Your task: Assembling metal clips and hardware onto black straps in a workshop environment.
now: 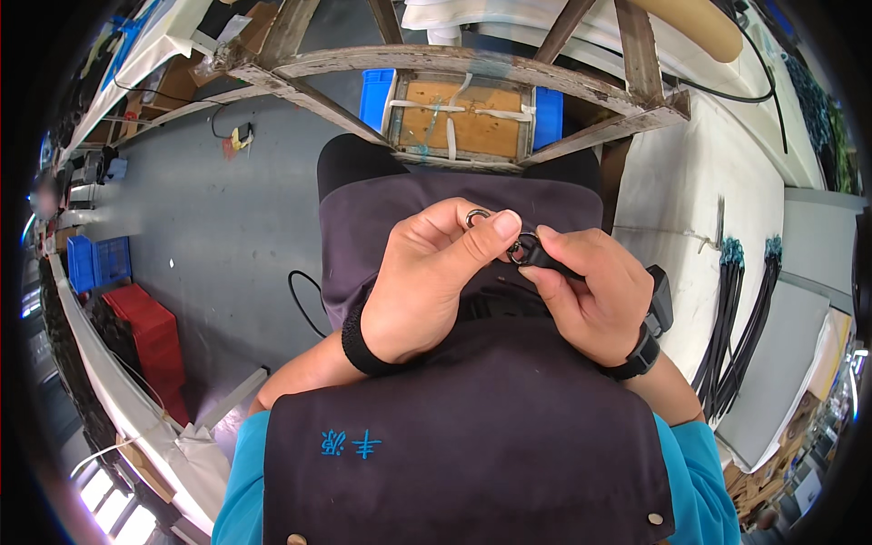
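Above my lap, my left hand (422,282) pinches a small dark metal hook (476,218) between thumb and forefinger; its curved top shows above the thumb. Close beside it, my right hand (595,291) is closed on the end of a black strap (540,258). A dark metal ring (520,250) sits at that strap end, between the two hands. Whether hook and ring are one joined piece is hard to tell, as the fingers hide the middle. A dark apron (454,381) covers my lap and chest.
In front stands a worn wooden frame (454,62), with a wooden board (463,116) and blue crates (376,98) below. To the right, bundles of black straps (727,336) with teal ends lie on a white surface (699,200). Red bins (150,341) and blue bins (98,262) stand left.
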The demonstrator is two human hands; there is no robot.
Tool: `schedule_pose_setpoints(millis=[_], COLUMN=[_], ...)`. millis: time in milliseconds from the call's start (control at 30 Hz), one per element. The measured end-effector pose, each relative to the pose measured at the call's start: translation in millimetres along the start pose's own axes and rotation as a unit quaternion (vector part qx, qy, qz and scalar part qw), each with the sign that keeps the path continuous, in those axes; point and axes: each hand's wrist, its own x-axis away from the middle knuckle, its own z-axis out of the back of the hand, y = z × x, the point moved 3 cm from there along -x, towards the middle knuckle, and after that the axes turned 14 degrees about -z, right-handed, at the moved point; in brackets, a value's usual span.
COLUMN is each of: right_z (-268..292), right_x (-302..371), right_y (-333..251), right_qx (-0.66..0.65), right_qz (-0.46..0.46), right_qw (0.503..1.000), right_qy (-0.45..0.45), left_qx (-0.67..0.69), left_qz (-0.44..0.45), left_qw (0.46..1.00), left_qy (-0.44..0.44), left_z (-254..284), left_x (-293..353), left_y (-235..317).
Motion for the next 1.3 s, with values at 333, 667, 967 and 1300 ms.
schedule_pose_setpoints(millis=[333,667,967,1300], right_z=[3,-1,-9,-14], right_x=[-9,-32,-47,-41], right_y=[18,16,6,8], right_qx=[-0.064,-0.082,-0.052,-0.032], right_qz=[-0.089,-0.068,-0.015,-0.014], right_qw=[0.994,0.994,0.999,0.999], right_qy=[-0.019,0.008,-0.003,-0.028], left_qx=[-0.006,-0.220,-0.043,-0.006], left_qz=[0.055,-0.191,-0.074,-0.135], left_qw=[0.998,0.956,0.996,0.991], left_qy=[-0.031,0.020,-0.025,-0.015], left_z=[28,30,12,13], left_x=[-17,-77,-10,9], left_y=[5,-6,0,7])
